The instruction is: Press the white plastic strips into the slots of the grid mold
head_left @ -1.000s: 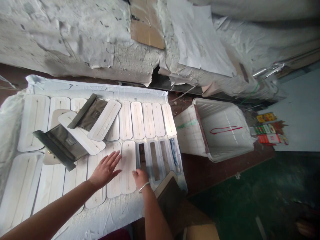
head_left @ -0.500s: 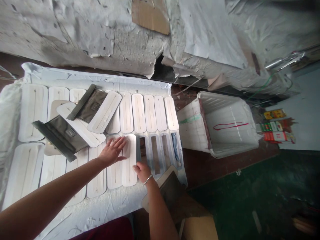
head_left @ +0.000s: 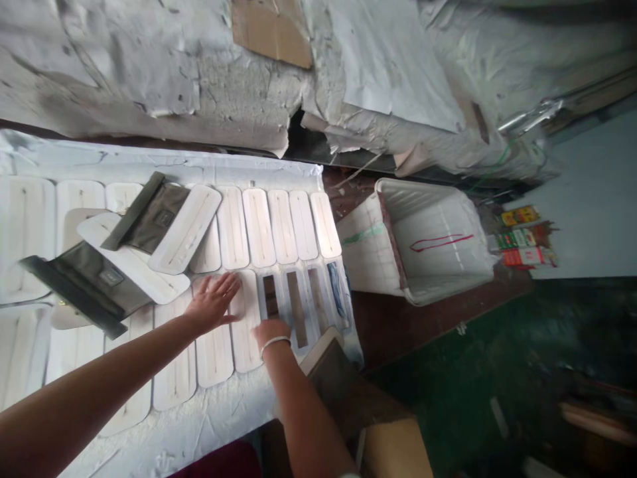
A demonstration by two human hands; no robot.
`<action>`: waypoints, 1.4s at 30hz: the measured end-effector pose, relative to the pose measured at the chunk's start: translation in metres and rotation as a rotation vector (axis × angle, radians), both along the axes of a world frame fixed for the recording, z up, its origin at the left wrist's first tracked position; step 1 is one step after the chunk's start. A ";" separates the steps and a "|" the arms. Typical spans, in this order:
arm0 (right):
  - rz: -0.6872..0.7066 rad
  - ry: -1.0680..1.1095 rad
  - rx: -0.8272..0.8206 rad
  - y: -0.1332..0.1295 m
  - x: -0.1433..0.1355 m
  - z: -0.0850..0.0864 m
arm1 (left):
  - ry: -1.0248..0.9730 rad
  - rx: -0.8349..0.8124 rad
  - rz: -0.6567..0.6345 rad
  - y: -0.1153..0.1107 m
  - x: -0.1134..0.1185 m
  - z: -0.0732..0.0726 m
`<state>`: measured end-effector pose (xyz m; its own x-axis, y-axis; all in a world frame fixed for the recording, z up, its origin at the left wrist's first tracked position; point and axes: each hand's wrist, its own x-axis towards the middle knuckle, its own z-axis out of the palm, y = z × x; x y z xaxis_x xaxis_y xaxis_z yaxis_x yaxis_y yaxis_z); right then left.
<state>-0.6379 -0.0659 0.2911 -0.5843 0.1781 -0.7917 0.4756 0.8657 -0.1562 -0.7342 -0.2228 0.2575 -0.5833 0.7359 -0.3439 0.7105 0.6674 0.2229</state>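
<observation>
My left hand [head_left: 213, 302] lies flat, fingers spread, across the upper part of a long white panel [head_left: 247, 352] with rounded corners and the panel beside it. At the right edge of that panel is my right hand [head_left: 271, 330], fingers curled closed; what they hold, if anything, is hidden. To the left lie two dark grey-green fabric pieces, one [head_left: 107, 275] lower and one [head_left: 162, 216] higher, each joined to a white panel and having a small label. Several similar white panels, each with a thin line down the middle, cover the table in two rows.
Narrow framed slots [head_left: 297, 309] show at the table's right end. A panel with a dark centre [head_left: 326, 365] leans over the near right corner. A white plastic bin [head_left: 438, 242] lies beyond, with colourful packets [head_left: 520, 216] behind it. Paper-covered surfaces [head_left: 164, 73] run along the far side.
The view has shifted right, so the table appears further left. My right hand has moved slightly upward along the panel's edge, its fingers more curled. My left hand stays on the panels.
</observation>
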 end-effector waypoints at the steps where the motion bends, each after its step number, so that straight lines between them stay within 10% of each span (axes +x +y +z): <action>1: -0.004 -0.001 0.005 -0.002 -0.001 0.003 | 0.013 0.042 -0.013 0.000 0.008 -0.003; 5: -0.107 0.061 0.054 0.001 0.029 0.013 | 0.051 0.292 0.032 -0.001 0.040 -0.015; 13: -0.576 0.767 0.571 0.075 0.215 0.013 | 0.060 0.397 0.032 -0.018 0.068 -0.023; 20: -0.475 0.016 0.425 0.142 0.167 0.043 | 0.023 0.407 -0.005 -0.016 0.091 -0.021; 25: -0.256 0.117 0.221 0.141 0.143 0.107 | -0.688 0.240 0.288 0.005 0.130 0.032; 31: 0.049 1.111 0.310 0.059 0.133 0.176 | -1.988 0.479 1.108 0.041 0.139 0.123; 35: -0.049 1.271 0.201 0.017 0.150 0.139 | -1.478 0.683 1.160 0.038 0.094 0.133; 42: -0.790 0.506 -0.403 0.056 0.146 0.088 | -0.770 0.583 0.811 0.041 0.077 0.096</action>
